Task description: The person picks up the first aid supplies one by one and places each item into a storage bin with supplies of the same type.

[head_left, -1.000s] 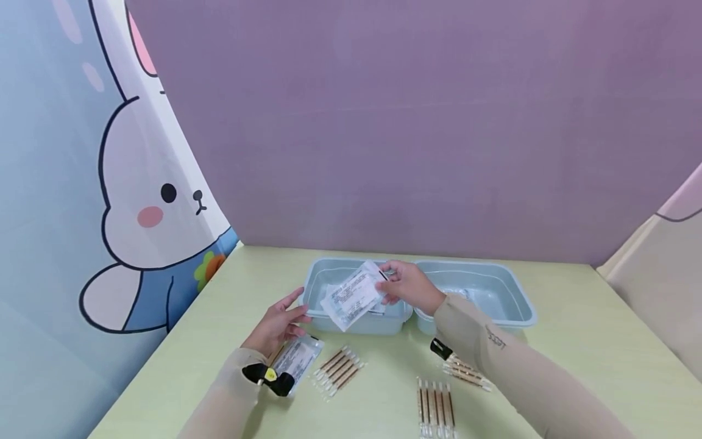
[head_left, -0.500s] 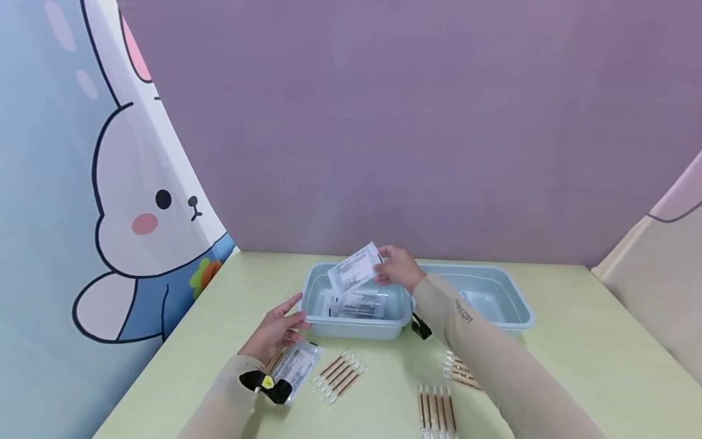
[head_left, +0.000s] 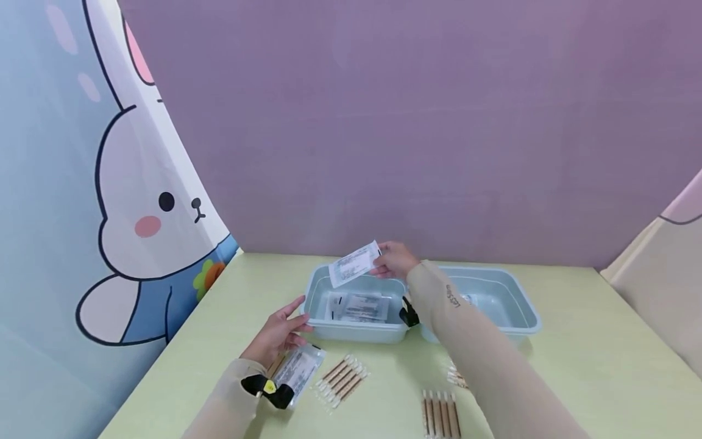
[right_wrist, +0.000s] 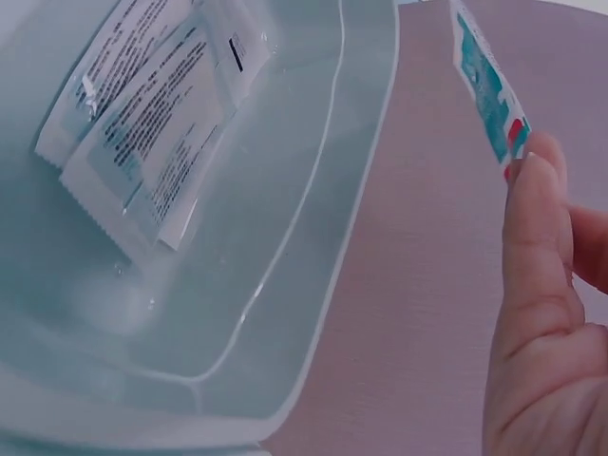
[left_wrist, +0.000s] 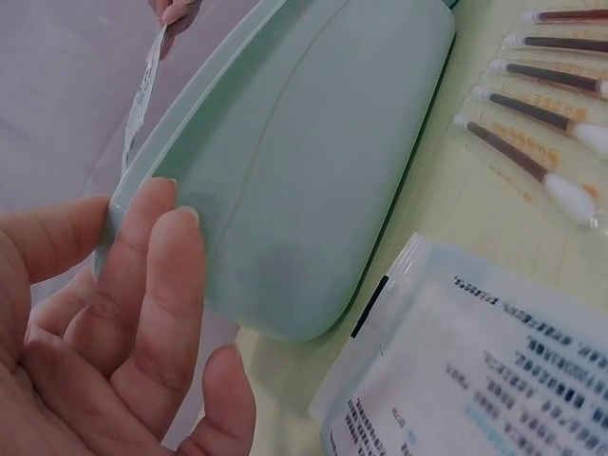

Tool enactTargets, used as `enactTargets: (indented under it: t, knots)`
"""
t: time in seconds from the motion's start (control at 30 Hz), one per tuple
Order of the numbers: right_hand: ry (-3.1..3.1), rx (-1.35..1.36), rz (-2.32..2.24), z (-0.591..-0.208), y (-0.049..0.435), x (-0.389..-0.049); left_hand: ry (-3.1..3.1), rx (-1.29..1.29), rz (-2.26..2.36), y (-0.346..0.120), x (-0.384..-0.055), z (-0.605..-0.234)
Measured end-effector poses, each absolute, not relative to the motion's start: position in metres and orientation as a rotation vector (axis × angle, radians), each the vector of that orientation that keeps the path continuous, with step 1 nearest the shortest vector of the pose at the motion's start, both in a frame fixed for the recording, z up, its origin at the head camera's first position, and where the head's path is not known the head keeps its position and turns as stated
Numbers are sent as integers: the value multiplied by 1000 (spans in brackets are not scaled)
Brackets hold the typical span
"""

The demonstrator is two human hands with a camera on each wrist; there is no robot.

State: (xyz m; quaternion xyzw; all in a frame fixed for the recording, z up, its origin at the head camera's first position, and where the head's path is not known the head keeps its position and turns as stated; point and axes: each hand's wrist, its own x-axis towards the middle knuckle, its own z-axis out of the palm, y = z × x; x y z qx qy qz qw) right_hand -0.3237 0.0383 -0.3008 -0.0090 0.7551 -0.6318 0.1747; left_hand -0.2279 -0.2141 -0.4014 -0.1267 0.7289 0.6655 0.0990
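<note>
My right hand (head_left: 396,260) pinches a white printed sachet (head_left: 353,265) by one end, above the back of the left pale-blue basin (head_left: 351,333). The right wrist view shows the turquoise-and-red side of that sachet (right_wrist: 486,85). Inside the left basin lie more white sachets (head_left: 362,306), overlapping each other. My left hand (head_left: 274,336) holds this basin's left rim (left_wrist: 142,185) between thumb and fingertips. Just under the left hand, another sachet (head_left: 298,371) lies on the table.
A second pale-blue basin (head_left: 529,317) stands to the right, with a sachet (head_left: 470,299) partly visible inside. Clear-wrapped brown cotton swabs (head_left: 342,379) lie in front of the left basin, more swabs (head_left: 440,414) nearer me, and others (head_left: 456,375) partly behind my right sleeve.
My right hand has lifted the sachet up and back from the left basin's front, uncovering the sachets inside. My left hand has stayed at the rim.
</note>
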Motion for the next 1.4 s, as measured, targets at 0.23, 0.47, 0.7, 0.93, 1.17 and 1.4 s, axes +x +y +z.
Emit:
enactTargets:
  t: [0.23,0.47,0.7,0.93,1.17,1.4]
  knots:
    - [2103,8,-1755,-305,34,-322,2169,-370,1974,-214,-224,-402]
    - [1995,-50,-1769,-399,49,-414,2155,-355,1985,-214,-226,-402]
    - [2100,32,-1668,-321,38,-330,2172,-358,1982,-211,-228,-402]
    - [2093,10,-1636,-358,40,-360,2185,-384,1972,-207,-227,-402]
    - [2203,-11,-1513,-381,47,-387,2174,-354,1980,-208,-227,-399]
    - [2480,-108,-1322,-319,50,-333,2184,-375,1961,-207,-228,-399]
